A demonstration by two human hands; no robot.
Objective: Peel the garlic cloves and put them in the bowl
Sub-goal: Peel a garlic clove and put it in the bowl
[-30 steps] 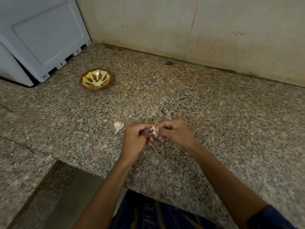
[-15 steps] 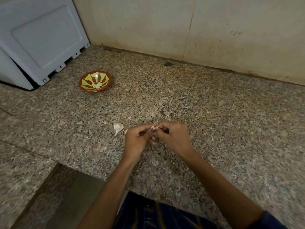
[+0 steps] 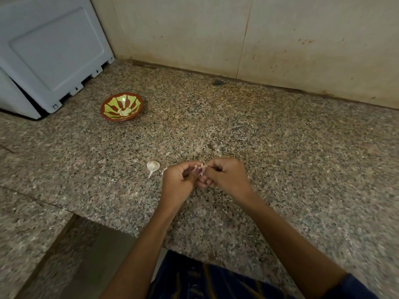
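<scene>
Left hand (image 3: 177,182) and right hand (image 3: 226,175) both pinch one garlic clove (image 3: 199,170) above counter (image 3: 280,147). Garlic bulb (image 3: 153,166) just left; bowl (image 3: 121,107) far left.

Speckled polished granite counter (image 3: 280,158), glossy glazed bowl (image 3: 108,114), papery-skinned garlic clove (image 3: 199,170).
</scene>
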